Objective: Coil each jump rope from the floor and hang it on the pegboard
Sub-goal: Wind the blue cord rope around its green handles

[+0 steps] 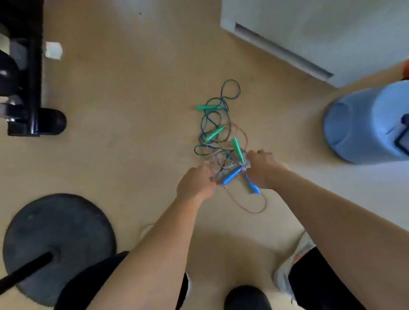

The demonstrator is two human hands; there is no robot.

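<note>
A tangle of jump ropes [218,137] lies on the tan floor in the middle of the head view, with dark blue-green cords, pale cords and a thin brown loop. Three green handles [214,133] lie among the cords. Two blue handles [231,176] sit at the near end, between my hands. My left hand [195,183] grips the pale cords at the left of the near end. My right hand [263,167] pinches cords at the right, next to a green handle and a blue one. The pegboard is out of view.
A round black stand base [58,247] with a pole lies at the left. A black exercise machine [9,85] stands at the upper left. A white cabinet [323,14] fills the upper right. A blue water jug [372,126] with a phone leaning on it sits at the right. A dumbbell [247,309] rests near my feet.
</note>
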